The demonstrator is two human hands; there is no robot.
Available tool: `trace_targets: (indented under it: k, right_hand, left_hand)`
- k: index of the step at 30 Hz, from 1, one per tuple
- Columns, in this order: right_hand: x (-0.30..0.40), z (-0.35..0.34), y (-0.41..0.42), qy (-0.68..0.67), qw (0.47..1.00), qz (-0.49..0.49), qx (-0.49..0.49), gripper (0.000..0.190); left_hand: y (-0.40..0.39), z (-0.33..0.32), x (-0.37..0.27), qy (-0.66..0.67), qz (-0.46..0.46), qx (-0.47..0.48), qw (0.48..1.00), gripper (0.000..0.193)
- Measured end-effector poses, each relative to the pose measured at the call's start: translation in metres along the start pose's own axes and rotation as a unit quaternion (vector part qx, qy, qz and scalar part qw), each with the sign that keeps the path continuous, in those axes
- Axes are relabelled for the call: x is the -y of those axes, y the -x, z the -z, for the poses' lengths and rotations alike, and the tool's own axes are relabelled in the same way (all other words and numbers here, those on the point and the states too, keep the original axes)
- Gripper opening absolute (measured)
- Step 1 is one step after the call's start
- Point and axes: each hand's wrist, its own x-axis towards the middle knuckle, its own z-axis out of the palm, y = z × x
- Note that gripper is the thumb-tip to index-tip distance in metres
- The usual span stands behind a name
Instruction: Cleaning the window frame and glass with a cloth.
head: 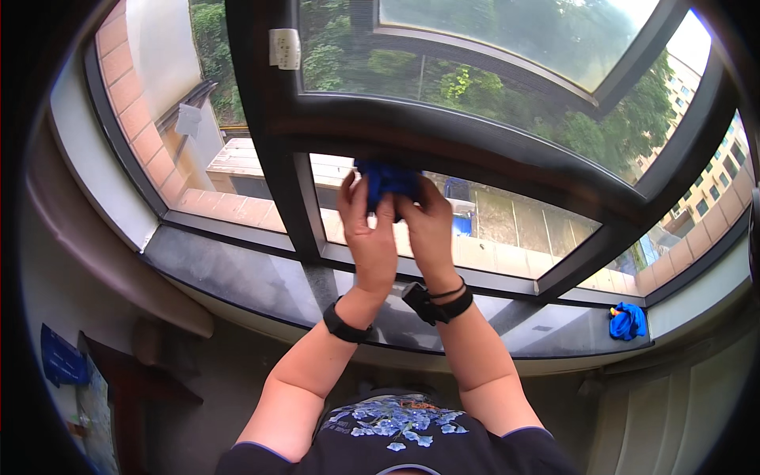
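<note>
A bunched blue cloth is held between my two hands in front of the lower window pane. My left hand grips its left side, fingers pointing up. From the right, my right hand grips the same cloth, and the thumbs come close together below it. The cloth reaches the dark window crossbar just above the pane; whether it presses on the bar or the glass I cannot tell. Each wrist wears a black band.
Below the window runs a dark, glossy sill. A second crumpled blue cloth with an orange-yellow bit lies at its right end. A screened upper window and a curtain at left frame the spot. A dark red piece of furniture stands lower left.
</note>
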Motion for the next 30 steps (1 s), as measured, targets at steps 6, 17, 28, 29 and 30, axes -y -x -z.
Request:
trace_targets:
  k: [6,17,28,29,30]
  right_hand:
    - [0.009,-0.006,-0.001,-0.014,0.999,-0.04,0.015,0.031]
    - [0.024,0.114,0.009,-0.028,0.997,-0.038,-0.063,0.032]
    - [0.043,0.203,0.022,0.014,0.98,-0.006,-0.196,0.032]
    - [0.043,0.203,0.022,0.02,0.98,-0.005,-0.2,0.032]
    - [0.041,0.196,0.022,0.021,0.981,-0.005,-0.193,0.032]
  left_hand:
    - [-0.004,0.001,-0.013,0.073,0.07,0.002,0.995,0.038]
    - [0.055,-0.098,-0.027,0.12,0.089,0.069,0.986,0.026]
    - [0.098,-0.168,-0.039,0.19,0.143,0.217,0.947,0.031]
    - [0.099,-0.169,-0.035,0.21,0.149,0.21,0.943,0.03]
    - [0.097,-0.164,-0.03,0.165,0.111,0.197,0.96,0.031]
